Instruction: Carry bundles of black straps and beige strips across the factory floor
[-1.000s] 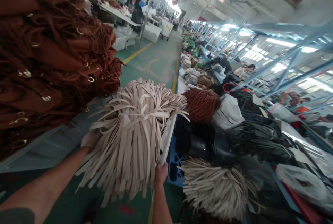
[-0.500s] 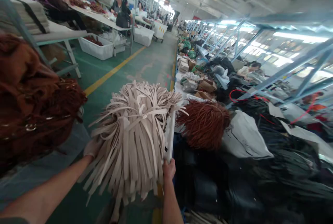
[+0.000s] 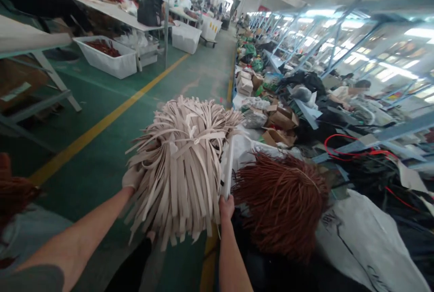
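The left hand [image 3: 133, 177] presses against the left side of the bundle of beige straps [image 3: 183, 170], its fingers apparently hidden in the straps. The right hand [image 3: 226, 207] is closed on the white tray edge [image 3: 228, 167] carrying the bundle, beside the brown strap bundle [image 3: 281, 201]

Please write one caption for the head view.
Both hands, left and right, carry a tied bundle of beige strips.
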`<control>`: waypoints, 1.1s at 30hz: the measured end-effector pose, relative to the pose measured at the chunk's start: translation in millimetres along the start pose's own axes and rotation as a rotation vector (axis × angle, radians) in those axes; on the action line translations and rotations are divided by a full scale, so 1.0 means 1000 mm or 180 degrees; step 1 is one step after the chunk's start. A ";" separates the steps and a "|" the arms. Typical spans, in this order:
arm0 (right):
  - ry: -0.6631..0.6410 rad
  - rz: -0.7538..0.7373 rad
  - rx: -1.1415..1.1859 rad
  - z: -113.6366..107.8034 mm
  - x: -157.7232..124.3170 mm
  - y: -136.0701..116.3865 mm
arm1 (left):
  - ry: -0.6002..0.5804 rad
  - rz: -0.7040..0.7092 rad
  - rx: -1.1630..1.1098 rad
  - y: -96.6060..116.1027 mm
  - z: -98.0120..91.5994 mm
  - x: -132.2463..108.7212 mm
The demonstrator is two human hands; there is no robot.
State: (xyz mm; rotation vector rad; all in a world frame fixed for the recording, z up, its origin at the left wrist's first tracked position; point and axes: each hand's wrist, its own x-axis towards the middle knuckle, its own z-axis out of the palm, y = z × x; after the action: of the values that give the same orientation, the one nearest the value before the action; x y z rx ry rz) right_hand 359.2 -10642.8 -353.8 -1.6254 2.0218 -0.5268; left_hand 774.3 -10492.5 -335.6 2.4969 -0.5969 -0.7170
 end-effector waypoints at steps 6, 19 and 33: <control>-0.0011 0.0051 -0.0190 0.026 0.099 -0.063 | -0.0263 -0.0100 -0.0146 0.089 0.007 0.099; 0.0170 -0.0008 -0.0005 0.058 0.356 -0.155 | -0.0482 -0.0212 -0.0382 0.259 0.074 0.283; 0.0066 0.0294 0.0494 0.083 0.677 -0.270 | -0.0633 -0.0131 -0.0310 0.452 0.166 0.467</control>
State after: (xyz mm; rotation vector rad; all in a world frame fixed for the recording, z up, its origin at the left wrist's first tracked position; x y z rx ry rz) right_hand 504.6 -11361.6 -354.9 -1.4338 2.0066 -0.6519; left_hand 914.0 -11146.4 -389.8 2.3712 -0.5666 -0.9944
